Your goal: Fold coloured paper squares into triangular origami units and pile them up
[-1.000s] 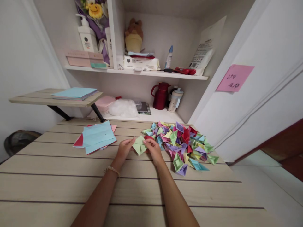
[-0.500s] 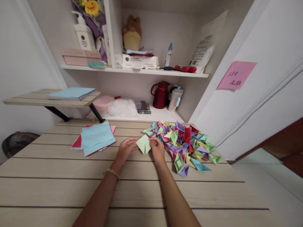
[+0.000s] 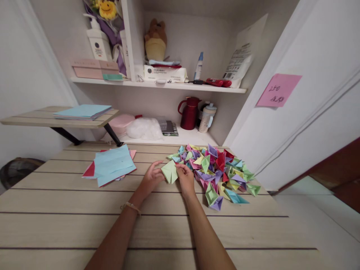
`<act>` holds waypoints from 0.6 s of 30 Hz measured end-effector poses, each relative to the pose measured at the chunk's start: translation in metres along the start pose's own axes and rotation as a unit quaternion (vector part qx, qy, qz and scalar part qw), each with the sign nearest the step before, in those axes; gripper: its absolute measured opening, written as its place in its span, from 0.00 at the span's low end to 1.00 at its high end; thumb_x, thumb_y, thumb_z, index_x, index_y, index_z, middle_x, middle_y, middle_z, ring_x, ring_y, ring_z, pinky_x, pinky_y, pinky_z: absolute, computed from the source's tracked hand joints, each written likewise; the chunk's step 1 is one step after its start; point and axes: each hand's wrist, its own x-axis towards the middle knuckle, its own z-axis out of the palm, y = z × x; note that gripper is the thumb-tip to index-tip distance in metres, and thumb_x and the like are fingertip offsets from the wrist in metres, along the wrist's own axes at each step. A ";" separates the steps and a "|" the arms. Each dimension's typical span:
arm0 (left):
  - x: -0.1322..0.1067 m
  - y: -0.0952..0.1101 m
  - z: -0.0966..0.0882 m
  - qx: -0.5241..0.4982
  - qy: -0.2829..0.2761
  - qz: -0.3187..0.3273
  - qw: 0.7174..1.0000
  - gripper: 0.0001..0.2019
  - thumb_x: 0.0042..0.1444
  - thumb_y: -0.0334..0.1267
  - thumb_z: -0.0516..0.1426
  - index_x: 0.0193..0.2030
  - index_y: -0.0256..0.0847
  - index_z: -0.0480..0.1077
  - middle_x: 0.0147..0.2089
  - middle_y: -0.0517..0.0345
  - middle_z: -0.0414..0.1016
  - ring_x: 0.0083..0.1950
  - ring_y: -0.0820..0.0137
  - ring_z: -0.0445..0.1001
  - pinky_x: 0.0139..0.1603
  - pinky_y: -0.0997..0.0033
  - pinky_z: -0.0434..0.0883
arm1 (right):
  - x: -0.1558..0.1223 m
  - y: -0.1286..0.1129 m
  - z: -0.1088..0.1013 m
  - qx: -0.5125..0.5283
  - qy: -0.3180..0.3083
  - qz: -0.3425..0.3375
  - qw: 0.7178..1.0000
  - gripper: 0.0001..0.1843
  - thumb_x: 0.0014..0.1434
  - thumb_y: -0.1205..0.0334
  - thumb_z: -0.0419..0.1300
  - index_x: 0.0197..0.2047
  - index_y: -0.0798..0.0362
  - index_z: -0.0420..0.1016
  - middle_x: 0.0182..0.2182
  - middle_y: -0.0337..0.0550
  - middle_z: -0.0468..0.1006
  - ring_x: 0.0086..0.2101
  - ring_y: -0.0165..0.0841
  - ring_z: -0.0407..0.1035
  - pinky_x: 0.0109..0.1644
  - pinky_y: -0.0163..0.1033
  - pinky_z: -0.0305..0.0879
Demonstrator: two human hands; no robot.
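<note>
A folded light green paper piece (image 3: 170, 171) stands on edge on the wooden table (image 3: 70, 221), held between both hands. My left hand (image 3: 152, 176) pinches its left side with thumb and fingers. My right hand (image 3: 185, 178) grips its right side, fingers curled. Just right of the hands lies a pile of folded paper boats (image 3: 218, 170) in green, purple, red, blue, yellow and pink. A stack of flat coloured paper sheets (image 3: 111, 165), light blue on top, lies to the left.
A raised wooden shelf (image 3: 45, 119) at the left carries more blue sheets (image 3: 81, 111). Behind the table, a recess holds a red jug (image 3: 189, 113), a white cup (image 3: 206, 117) and a plastic bag (image 3: 142, 128). A pink note (image 3: 278, 90) sticks on the white door at right.
The green paper was turned up from lying flatter between the hands to standing on edge. Both hands shifted slightly toward the pile.
</note>
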 end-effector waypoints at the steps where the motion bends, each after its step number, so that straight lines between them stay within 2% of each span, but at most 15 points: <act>1: -0.001 -0.001 0.001 0.000 -0.028 0.002 1.000 0.39 0.39 0.34 0.65 0.59 0.40 0.54 0.41 0.50 0.76 0.33 0.70 0.75 0.39 0.69 0.71 | 0.000 -0.001 0.001 -0.002 0.002 0.000 1.000 0.13 0.43 0.56 0.64 0.31 0.55 0.76 0.25 0.40 0.76 0.25 0.30 0.66 0.30 0.35 0.61; 4: -0.004 -0.003 0.004 0.022 -0.053 0.022 0.998 0.40 0.41 0.32 0.64 0.61 0.43 0.51 0.48 0.47 0.73 0.37 0.69 0.75 0.40 0.70 0.71 | -0.003 -0.005 0.003 0.004 0.003 0.008 1.000 0.12 0.42 0.57 0.64 0.31 0.55 0.77 0.25 0.41 0.77 0.26 0.31 0.67 0.31 0.36 0.63; 8: -0.004 -0.004 0.004 0.068 -0.071 0.032 0.995 0.27 0.42 0.32 0.63 0.52 0.39 0.64 0.49 0.47 0.72 0.46 0.66 0.73 0.46 0.70 0.69 | -0.006 -0.009 0.007 0.015 -0.003 0.026 1.000 0.13 0.41 0.58 0.66 0.31 0.55 0.78 0.29 0.45 0.79 0.29 0.34 0.70 0.34 0.38 0.66; 10: -0.004 -0.005 0.002 0.080 -0.085 0.024 0.993 0.23 0.43 0.33 0.63 0.49 0.38 0.67 0.48 0.47 0.73 0.46 0.66 0.73 0.46 0.70 0.68 | -0.006 -0.009 0.008 0.017 -0.009 0.026 0.999 0.13 0.41 0.58 0.66 0.32 0.55 0.78 0.31 0.46 0.80 0.31 0.35 0.71 0.36 0.39 0.67; 12: -0.003 -0.006 0.000 0.086 -0.079 0.023 0.993 0.28 0.42 0.33 0.63 0.53 0.39 0.64 0.48 0.47 0.72 0.45 0.67 0.73 0.46 0.69 0.69 | -0.006 -0.008 0.008 0.023 -0.009 0.018 1.000 0.13 0.41 0.58 0.66 0.33 0.55 0.78 0.31 0.46 0.79 0.32 0.35 0.71 0.37 0.40 0.67; 15: -0.005 -0.005 0.002 0.081 -0.053 0.036 0.995 0.41 0.41 0.33 0.65 0.63 0.45 0.52 0.49 0.49 0.71 0.41 0.69 0.74 0.43 0.69 0.70 | -0.005 -0.007 0.006 0.025 0.006 0.001 1.000 0.13 0.42 0.59 0.65 0.33 0.55 0.77 0.30 0.45 0.79 0.31 0.35 0.71 0.37 0.40 0.67; 17: -0.006 -0.004 0.005 0.080 -0.048 0.038 0.995 0.44 0.41 0.33 0.65 0.65 0.46 0.49 0.48 0.49 0.71 0.39 0.70 0.75 0.41 0.70 0.71 | -0.005 -0.006 0.005 0.009 0.020 -0.012 1.000 0.12 0.43 0.59 0.64 0.32 0.55 0.77 0.29 0.45 0.79 0.30 0.35 0.71 0.36 0.39 0.67; 18: -0.007 -0.003 0.007 0.086 -0.049 0.037 0.994 0.43 0.41 0.33 0.65 0.64 0.46 0.50 0.47 0.50 0.72 0.38 0.70 0.75 0.40 0.71 0.70 | -0.005 -0.005 0.004 -0.004 0.026 -0.019 0.999 0.11 0.44 0.59 0.64 0.32 0.55 0.76 0.29 0.45 0.79 0.30 0.35 0.71 0.36 0.39 0.67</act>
